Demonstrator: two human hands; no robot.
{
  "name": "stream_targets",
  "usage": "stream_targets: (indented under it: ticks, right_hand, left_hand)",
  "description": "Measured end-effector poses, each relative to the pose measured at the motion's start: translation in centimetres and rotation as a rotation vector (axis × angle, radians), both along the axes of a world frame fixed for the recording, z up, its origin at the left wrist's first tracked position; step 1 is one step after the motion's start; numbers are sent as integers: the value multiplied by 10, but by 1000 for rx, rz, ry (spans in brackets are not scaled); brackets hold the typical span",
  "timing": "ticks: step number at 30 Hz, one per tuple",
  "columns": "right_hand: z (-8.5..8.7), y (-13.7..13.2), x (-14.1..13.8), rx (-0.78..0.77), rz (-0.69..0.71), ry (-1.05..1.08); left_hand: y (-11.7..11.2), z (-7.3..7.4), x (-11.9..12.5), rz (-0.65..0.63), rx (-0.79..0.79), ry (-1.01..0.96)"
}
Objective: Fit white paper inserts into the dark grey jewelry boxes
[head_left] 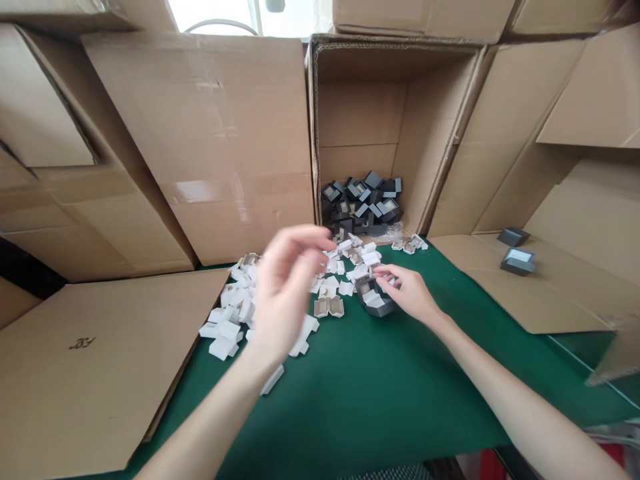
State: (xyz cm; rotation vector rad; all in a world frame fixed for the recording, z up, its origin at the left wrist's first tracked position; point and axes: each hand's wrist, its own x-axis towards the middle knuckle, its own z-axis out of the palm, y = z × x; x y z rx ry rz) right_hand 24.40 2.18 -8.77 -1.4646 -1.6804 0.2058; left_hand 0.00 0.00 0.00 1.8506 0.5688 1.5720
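My right hand (407, 291) has its thumb and fingers closed at the edge of a small black hinged box (381, 309). The box stands open on the green table, and a white insert (372, 298) shows inside it. My left hand (290, 283) is raised to the left of the box, blurred by motion. Its fingers are bent but apart, and nothing shows in them. Behind and beneath it lie many white folded inserts (230, 331), partly hidden by the hand. A pair of beige-lined inserts (329, 307) lies between my hands.
A large carton (440, 127) on its side holds a heap of black boxes (367, 197). Two more black boxes (518, 261) sit on a cardboard flap (555, 300) at the right. Another flap (100, 393) covers the left of the green table (360, 393). Stacked cartons wall the back.
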Motion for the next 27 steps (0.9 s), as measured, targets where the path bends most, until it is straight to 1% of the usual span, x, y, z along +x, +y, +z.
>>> stream_targets:
  ticks: [1,3,4,5,7,8,10,12,14,18,21,23,27]
  right_hand:
    - [-9,4,1,-31,-12,0]
    - [-23,7,1,-81,-16,24]
    - [-28,8,0,-99,-5,38]
    - [-32,8,-2,-108,10,42]
    - [-39,8,-6,-115,48,46]
    - [-41,9,-8,-118,66,55]
    - [-43,10,-11,-126,92,98]
    - [-44,11,-11,-136,114,147]
    - [-42,9,-11,-137,133,171]
    - [-35,4,-11,-80,146,102]
    - [-29,-2,-10,-8,128,-30]
    - [-25,-6,-9,22,106,-168]
    - [-23,-12,-9,19,76,-436]
  left_hand:
    - [0,-13,11,-30,-80,128]
    - [0,-46,34,-74,-236,419]
    - [1,-64,45,-69,-279,531]
    - [2,-80,54,-47,-288,602]
    - [6,-107,65,53,-240,626]
    - [9,-117,67,102,-192,611]
    - [14,-129,64,87,-104,592]
    - [19,-135,59,66,-79,547]
    - [23,-138,56,59,-88,513]
    - [28,-139,57,69,-101,546]
    - [29,-141,58,85,-104,565]
    - [30,-142,59,76,-94,568]
    - [30,-139,58,65,-51,608]
